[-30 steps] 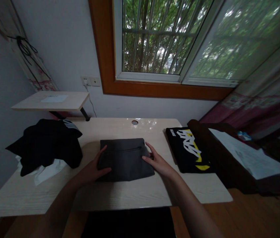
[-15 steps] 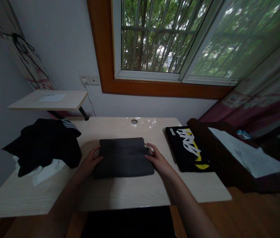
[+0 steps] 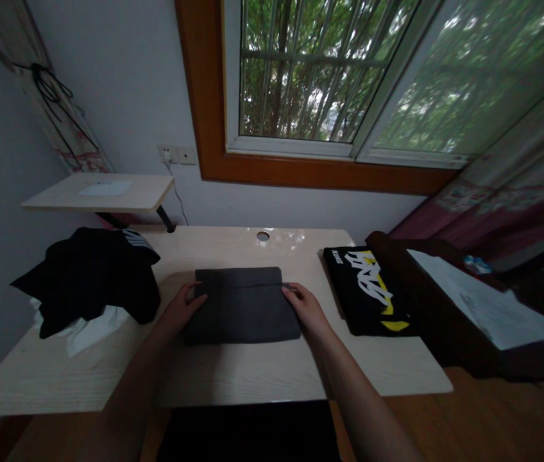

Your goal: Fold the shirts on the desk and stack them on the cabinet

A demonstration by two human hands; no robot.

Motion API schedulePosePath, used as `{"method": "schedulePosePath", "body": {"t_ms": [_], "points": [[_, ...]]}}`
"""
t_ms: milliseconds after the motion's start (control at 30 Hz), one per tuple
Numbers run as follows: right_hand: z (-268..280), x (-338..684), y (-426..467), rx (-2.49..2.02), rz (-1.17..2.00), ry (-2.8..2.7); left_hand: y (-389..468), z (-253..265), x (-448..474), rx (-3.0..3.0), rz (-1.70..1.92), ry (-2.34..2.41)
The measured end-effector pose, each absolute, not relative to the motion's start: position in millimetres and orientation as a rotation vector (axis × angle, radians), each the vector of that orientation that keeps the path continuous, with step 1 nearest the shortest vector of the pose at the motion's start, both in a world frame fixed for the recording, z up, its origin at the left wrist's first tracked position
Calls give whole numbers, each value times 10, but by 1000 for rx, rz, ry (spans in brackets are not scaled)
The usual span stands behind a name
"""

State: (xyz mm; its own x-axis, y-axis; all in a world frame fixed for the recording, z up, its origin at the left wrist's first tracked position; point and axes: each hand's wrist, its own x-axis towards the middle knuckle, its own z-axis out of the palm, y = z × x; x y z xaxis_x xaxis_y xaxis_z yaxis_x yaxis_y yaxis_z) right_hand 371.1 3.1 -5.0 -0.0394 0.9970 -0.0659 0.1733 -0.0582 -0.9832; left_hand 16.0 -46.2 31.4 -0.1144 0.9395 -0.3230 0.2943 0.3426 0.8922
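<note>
While the left hand [image 3: 181,310], spread, touches one edge and the right hand [image 3: 308,308] pinches the other: grey cloth [image 3: 243,314], folded, between them; printed garment [image 3: 363,289], right of both; clothes heap [image 3: 93,282], left.

A rumpled black garment [image 3: 93,282] lies partly over a white cloth [image 3: 99,328] on the left of the tabletop [image 3: 262,378]. Beyond it, a raised shelf [image 3: 55,200] carries a paper [image 3: 105,188]. On the right sits a folded black garment [image 3: 363,298] with white and yellow print. At the far side are a wall socket [image 3: 176,154], a cord [image 3: 181,204] and a wood-framed window [image 3: 310,77], with a curtain [image 3: 517,179] at right.
</note>
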Motion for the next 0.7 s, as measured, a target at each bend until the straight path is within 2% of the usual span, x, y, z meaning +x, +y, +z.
{"method": "schedulePosePath", "body": {"t_ms": [500,700], "points": [[-13,3642,-119,-1504,860,-1436,-592,191,147,1186,991,1645],[21,3618,-157,-1481,830,-1424,-666,188,179,1195,1058,1636]]}}
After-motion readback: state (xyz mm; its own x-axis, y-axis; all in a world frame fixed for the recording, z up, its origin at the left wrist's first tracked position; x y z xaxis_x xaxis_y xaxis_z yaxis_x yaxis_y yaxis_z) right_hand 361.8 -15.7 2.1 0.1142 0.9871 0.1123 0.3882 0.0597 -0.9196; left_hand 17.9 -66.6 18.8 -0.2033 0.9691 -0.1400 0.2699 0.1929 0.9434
